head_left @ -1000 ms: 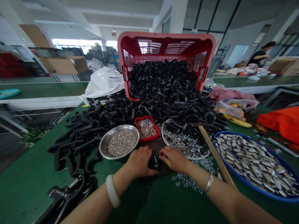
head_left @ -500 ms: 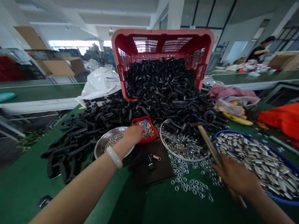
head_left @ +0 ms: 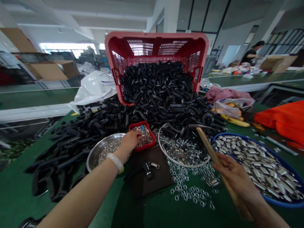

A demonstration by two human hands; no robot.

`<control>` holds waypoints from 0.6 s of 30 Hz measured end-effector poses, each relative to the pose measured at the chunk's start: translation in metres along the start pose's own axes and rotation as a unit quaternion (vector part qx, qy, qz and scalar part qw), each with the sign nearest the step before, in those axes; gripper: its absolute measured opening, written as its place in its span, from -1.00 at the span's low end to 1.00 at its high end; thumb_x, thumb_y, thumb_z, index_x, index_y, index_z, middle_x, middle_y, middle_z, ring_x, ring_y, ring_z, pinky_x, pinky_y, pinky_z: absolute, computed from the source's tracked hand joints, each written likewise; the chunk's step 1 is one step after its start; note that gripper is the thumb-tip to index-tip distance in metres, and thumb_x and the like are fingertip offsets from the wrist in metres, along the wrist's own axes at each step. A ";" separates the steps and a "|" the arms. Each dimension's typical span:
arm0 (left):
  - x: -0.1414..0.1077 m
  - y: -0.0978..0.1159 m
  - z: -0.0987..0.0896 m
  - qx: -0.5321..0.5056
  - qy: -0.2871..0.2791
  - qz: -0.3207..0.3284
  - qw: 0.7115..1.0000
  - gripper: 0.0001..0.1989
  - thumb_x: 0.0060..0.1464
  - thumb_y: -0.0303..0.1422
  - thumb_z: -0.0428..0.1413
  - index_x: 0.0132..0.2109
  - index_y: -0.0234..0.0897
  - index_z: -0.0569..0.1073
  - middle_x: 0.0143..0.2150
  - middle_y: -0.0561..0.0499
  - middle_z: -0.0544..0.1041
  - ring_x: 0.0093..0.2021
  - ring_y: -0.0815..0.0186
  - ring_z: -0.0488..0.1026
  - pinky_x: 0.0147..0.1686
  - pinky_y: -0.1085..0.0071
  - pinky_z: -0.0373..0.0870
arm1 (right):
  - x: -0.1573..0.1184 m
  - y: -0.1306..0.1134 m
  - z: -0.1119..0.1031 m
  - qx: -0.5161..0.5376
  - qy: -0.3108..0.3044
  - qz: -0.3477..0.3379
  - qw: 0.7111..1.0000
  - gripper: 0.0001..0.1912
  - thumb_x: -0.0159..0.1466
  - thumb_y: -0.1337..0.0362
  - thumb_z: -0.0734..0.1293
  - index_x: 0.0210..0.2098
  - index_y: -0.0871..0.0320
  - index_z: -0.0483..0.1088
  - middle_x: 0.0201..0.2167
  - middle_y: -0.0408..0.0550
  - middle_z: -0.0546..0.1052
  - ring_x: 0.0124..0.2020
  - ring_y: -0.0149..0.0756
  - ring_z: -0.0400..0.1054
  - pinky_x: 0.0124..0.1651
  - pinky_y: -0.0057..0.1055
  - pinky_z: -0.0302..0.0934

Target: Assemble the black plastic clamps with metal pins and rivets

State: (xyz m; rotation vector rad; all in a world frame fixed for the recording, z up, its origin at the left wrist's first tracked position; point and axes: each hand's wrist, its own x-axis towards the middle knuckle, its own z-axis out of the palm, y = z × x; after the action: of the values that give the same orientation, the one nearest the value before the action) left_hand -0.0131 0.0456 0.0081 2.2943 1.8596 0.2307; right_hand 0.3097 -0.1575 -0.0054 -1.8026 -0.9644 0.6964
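Note:
My left hand (head_left: pixel 131 140) reaches over the near left side of a small red tray (head_left: pixel 154 143) of thin metal pins. Its fingers are pinched together at the pins; what they hold is too small to make out. A blue-ended piece (head_left: pixel 142 128) stands among the pins. My right hand (head_left: pixel 237 177) is closed around the wooden handle of a hammer (head_left: pixel 206 139), whose head rests over a round white-rimmed dish (head_left: pixel 163 148) of small metal parts. Between the hands, a black handle-shaped part (head_left: pixel 147 171) and a spring (head_left: pixel 155 165) lie on a dark brown pad (head_left: pixel 158 185).
A steel bowl (head_left: pixel 90 158) of small metal parts stands left of the tray. Loose nuts (head_left: pixel 190 192) cover the green table in front of the dish. A blue basin (head_left: pixel 292 172) of metal pieces is at right. Behind, a tipped red crate (head_left: pixel 155 36) spills black parts.
The whole view has shifted, so things sit further left. My right hand has turned on the hammer handle, with its thumb and fingers now plainer. My left hand stays at the red tray.

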 end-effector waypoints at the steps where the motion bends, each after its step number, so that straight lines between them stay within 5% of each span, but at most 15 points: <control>1: 0.000 -0.001 0.000 -0.007 0.008 -0.003 1.000 -0.76 0.03 -0.18 0.00 -0.22 -0.12 0.48 -0.20 -0.01 0.52 -0.25 0.25 0.42 -0.35 0.45 0.24 | -0.003 -0.002 0.001 0.004 0.009 -0.010 1.000 -0.36 -0.09 0.05 0.38 -0.06 0.23 0.29 -0.24 0.10 0.52 -0.23 -0.08 0.41 -0.21 -0.25 0.32; 6: -0.004 -0.005 -0.004 0.015 0.004 -0.002 1.000 -0.71 0.00 -0.08 0.01 -0.24 -0.10 0.49 -0.28 0.03 0.53 -0.32 0.27 0.43 -0.43 0.47 0.21 | -0.018 -0.008 0.016 0.012 0.030 -0.065 0.997 -0.34 -0.13 0.05 0.41 -0.06 0.15 0.31 -0.25 -0.01 0.52 -0.25 -0.16 0.41 -0.24 -0.37 0.33; 14: -0.023 -0.003 -0.018 -0.044 0.045 -0.017 0.998 -0.68 -0.01 -0.08 0.03 -0.26 -0.22 0.46 -0.34 -0.01 0.52 -0.39 0.30 0.41 -0.44 0.46 0.20 | -0.035 -0.019 0.036 0.017 -0.056 -0.072 0.996 -0.38 -0.10 0.07 0.40 -0.07 0.16 0.30 -0.25 0.01 0.51 -0.26 -0.17 0.41 -0.20 -0.34 0.33; 18: -0.052 0.003 -0.014 -0.127 -0.020 0.048 0.990 -0.68 0.01 -0.10 0.00 -0.29 -0.26 0.45 -0.37 0.01 0.51 -0.41 0.34 0.40 -0.46 0.48 0.21 | -0.041 -0.014 0.036 0.005 -0.079 -0.084 0.993 -0.40 -0.07 0.07 0.39 -0.07 0.15 0.29 -0.24 0.04 0.50 -0.25 -0.15 0.42 -0.18 -0.32 0.33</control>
State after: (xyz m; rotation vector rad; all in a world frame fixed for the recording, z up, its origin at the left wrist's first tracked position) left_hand -0.0244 -0.0053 0.0223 2.1980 1.5979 0.4066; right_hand 0.2558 -0.1720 -0.0049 -1.6534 -1.2006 0.7444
